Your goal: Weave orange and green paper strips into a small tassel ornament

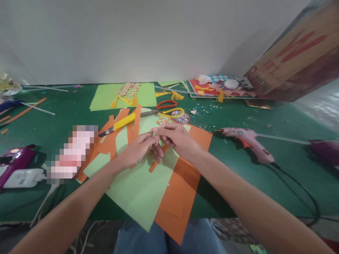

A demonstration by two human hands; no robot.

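Note:
My left hand (140, 150) and my right hand (176, 137) meet over the papers, fingertips pinched together. Whatever lies between them is too small or hidden to make out. Just beyond the right hand shows a small orange-and-white checkered woven paper piece (162, 120). An orange paper strip (153, 166) lies partly under the fingers. Beneath both hands are a light green sheet (143, 197) and an orange sheet (182, 190). Several orange strips (137, 121) lie to the left of the hands. Behind are scissors (169, 110) with red and yellow handles and a yellow utility knife (124, 121).
On the right rests a pink glue gun (249, 141) with a glue stick and black cord. To the left are a blurred-out object (75, 151) and a white charger (25, 178). Woven pieces with yellow tassels (128, 91) lie at the back. A brown bag (293, 53) stands back right.

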